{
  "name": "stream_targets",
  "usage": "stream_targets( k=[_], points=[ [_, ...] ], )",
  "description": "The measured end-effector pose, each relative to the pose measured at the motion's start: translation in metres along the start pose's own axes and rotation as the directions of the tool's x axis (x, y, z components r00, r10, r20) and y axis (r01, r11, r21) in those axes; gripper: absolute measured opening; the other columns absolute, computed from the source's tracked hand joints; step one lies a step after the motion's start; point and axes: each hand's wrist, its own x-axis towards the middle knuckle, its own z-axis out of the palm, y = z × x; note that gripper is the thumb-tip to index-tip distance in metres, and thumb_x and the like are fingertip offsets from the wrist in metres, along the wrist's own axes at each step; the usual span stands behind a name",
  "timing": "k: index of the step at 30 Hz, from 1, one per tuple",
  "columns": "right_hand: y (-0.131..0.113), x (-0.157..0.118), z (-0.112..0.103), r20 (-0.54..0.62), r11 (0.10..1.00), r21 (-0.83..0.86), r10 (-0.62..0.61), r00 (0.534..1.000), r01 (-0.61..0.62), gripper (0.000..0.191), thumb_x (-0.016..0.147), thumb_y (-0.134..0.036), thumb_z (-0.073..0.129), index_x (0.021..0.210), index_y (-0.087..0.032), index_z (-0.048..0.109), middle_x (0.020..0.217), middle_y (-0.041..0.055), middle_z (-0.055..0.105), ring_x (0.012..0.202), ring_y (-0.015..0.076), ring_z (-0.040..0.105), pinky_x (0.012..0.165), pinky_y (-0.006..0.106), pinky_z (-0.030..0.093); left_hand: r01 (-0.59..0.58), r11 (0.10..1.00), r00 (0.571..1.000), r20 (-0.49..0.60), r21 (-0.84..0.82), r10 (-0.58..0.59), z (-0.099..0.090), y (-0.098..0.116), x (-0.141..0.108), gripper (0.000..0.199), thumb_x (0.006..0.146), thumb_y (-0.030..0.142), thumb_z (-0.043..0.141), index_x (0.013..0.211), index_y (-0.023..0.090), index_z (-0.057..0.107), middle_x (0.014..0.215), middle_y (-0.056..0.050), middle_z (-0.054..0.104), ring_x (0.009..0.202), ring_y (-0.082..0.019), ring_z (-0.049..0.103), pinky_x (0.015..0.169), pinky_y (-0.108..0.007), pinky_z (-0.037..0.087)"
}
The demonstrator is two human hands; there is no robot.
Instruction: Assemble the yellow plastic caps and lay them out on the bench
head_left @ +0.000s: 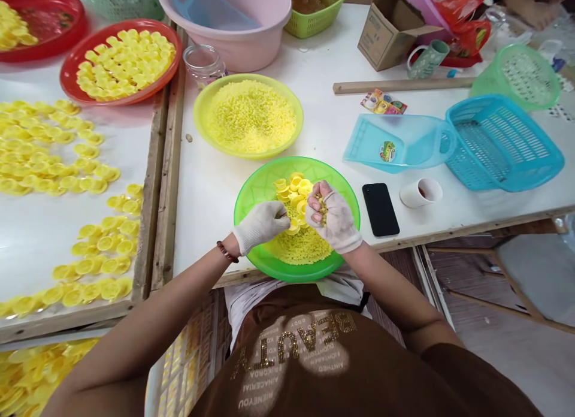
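In a fingerless white glove, my left hand is pinched closed over the green bowl; whatever sits between its fingertips is too small to make out. My right hand, gloved the same way, curls palm up around a small heap of yellow pellets. Below both hands, the green bowl holds loose yellow pellets at its near side. Several yellow cup-shaped plastic pieces lie on top of them, partly hidden by my right hand.
Behind stands a yellow bowl of pellets. A black phone, white cup, blue scoop and blue basket lie to the right. Leftward, yellow pieces cover a wood-edged table near a red tray. Another person's hand shows far right.
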Motion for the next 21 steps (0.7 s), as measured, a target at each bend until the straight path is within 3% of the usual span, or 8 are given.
stream_targets(
  k=[3,6,9,13,18,19,21],
  points=[
    [0.003,0.001,0.017,0.005,0.989,0.007,-0.149,0.989,0.149,0.041,0.090,-0.058,0.071,0.082,-0.023,0.051,0.063,-0.0069,0.047,0.046,0.0076,0.045,0.042,0.021,0.034,0.064,0.922,0.998,0.049,-0.383,-0.049,0.007,0.009,-0.012,0.014,0.081,0.032,0.057,0.078,0.019,0.056,0.071,-0.004,0.068,0.064,-0.017,0.065,0.059,-0.026,0.049],
    [0.006,0.003,0.027,0.026,0.966,-0.005,-0.260,0.965,0.260,0.043,0.089,-0.060,0.072,0.080,-0.023,0.051,0.063,-0.0060,0.048,0.049,0.0093,0.050,0.044,0.023,0.037,0.103,0.796,0.995,0.075,-0.596,-0.073,0.013,0.014,-0.019,0.020,0.080,0.036,0.061,0.081,0.018,0.056,0.074,-0.005,0.069,0.067,-0.018,0.069,0.063,-0.029,0.056],
    [0.007,0.004,0.027,0.023,0.957,-0.022,-0.290,0.957,0.291,0.044,0.088,-0.059,0.073,0.079,-0.024,0.050,0.064,-0.0062,0.048,0.049,0.0087,0.051,0.044,0.023,0.037,0.087,0.760,0.996,0.044,-0.644,-0.077,0.015,0.013,-0.021,0.025,0.079,0.040,0.065,0.079,0.017,0.056,0.073,-0.004,0.067,0.065,-0.018,0.069,0.063,-0.030,0.056],
    [0.003,0.002,0.020,-0.021,0.974,-0.005,-0.227,0.974,0.227,0.045,0.087,-0.060,0.074,0.081,-0.023,0.048,0.063,-0.0075,0.047,0.047,0.0066,0.046,0.044,0.020,0.033,0.061,0.749,0.997,0.007,-0.660,-0.074,0.013,0.009,-0.023,0.028,0.081,0.043,0.067,0.078,0.017,0.056,0.070,-0.003,0.065,0.063,-0.016,0.064,0.060,-0.028,0.051],
    [-0.003,-0.009,-0.001,0.003,0.986,-0.102,-0.133,0.991,0.132,0.046,0.086,-0.061,0.074,0.082,-0.022,0.050,0.060,-0.0087,0.045,0.042,0.0046,0.039,0.041,0.019,0.027,-0.086,0.849,0.976,-0.214,-0.522,-0.033,0.007,0.007,-0.028,0.022,0.082,0.037,0.070,0.079,0.015,0.066,0.073,-0.002,0.064,0.068,-0.013,0.056,0.064,-0.027,0.046],
    [-0.002,-0.012,-0.006,0.016,0.985,-0.136,-0.102,0.995,0.103,0.045,0.086,-0.061,0.074,0.082,-0.022,0.050,0.060,-0.0086,0.045,0.042,0.0045,0.039,0.041,0.019,0.025,-0.086,0.828,0.974,-0.221,-0.554,-0.047,0.005,0.007,-0.029,0.022,0.080,0.037,0.072,0.084,0.015,0.068,0.077,-0.003,0.065,0.071,-0.013,0.057,0.067,-0.027,0.048],
    [-0.001,-0.017,-0.015,0.033,0.978,-0.205,-0.038,0.999,0.044,0.045,0.086,-0.061,0.073,0.082,-0.022,0.051,0.060,-0.0084,0.045,0.041,0.0046,0.039,0.040,0.018,0.023,-0.030,0.702,0.985,-0.139,-0.712,-0.099,0.002,0.006,-0.031,0.030,0.077,0.038,0.077,0.094,0.015,0.070,0.083,-0.002,0.067,0.074,-0.014,0.060,0.073,-0.029,0.052]
  ],
)
